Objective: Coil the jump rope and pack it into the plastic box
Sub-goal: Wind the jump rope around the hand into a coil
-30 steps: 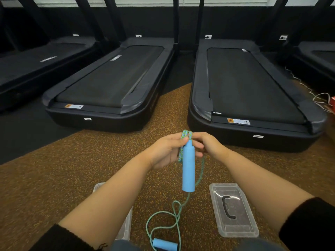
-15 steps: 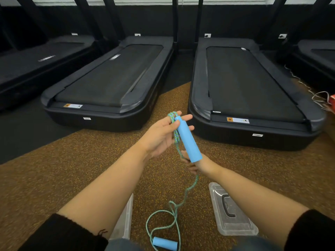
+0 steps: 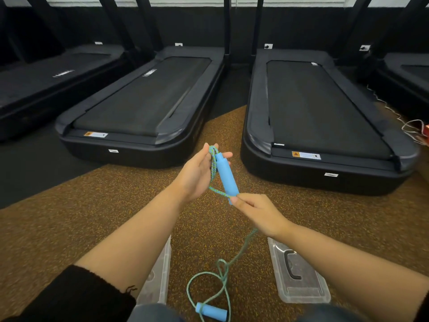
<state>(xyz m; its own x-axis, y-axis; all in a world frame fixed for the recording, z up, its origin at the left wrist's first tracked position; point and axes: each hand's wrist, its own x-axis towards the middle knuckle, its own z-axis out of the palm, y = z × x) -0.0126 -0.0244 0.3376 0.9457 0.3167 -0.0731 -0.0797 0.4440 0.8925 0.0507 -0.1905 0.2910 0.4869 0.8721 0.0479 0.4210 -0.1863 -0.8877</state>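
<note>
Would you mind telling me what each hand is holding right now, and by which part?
The left hand holds the handle's top end with rope loops; the right hand pinches the rope at its bottom end.

Single head cam, wide-angle, pitched forward and down. Both forearms enter from the near edge, hands close in at frame centre. Speckled floor (image 3: 69, 228) fills the near field; treadmills (image 3: 144, 105) run across the far half, wall behind. Strong barrel distortion at the edges. No second view, so no overlap.
</note>
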